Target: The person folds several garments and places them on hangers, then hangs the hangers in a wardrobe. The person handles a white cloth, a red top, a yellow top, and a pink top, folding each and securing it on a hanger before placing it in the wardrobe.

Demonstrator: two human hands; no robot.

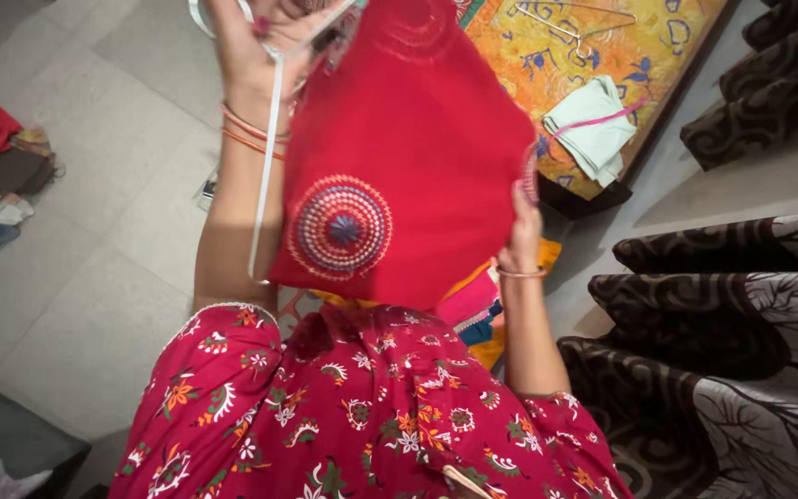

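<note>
The red embroidered garment (408, 157) is held between both grips, left hand (251, 46) closed high on its hanger-side edge, right hand (521, 231) pinching the lower edge.

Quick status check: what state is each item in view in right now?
Red cloth: held up, hanging, embroidered circle showing.
Left hand: raised, gripping cloth top and a white hanger.
Right hand: pinching cloth's side edge.
Pale folded cloth: lying on yellow sheet.
</note>
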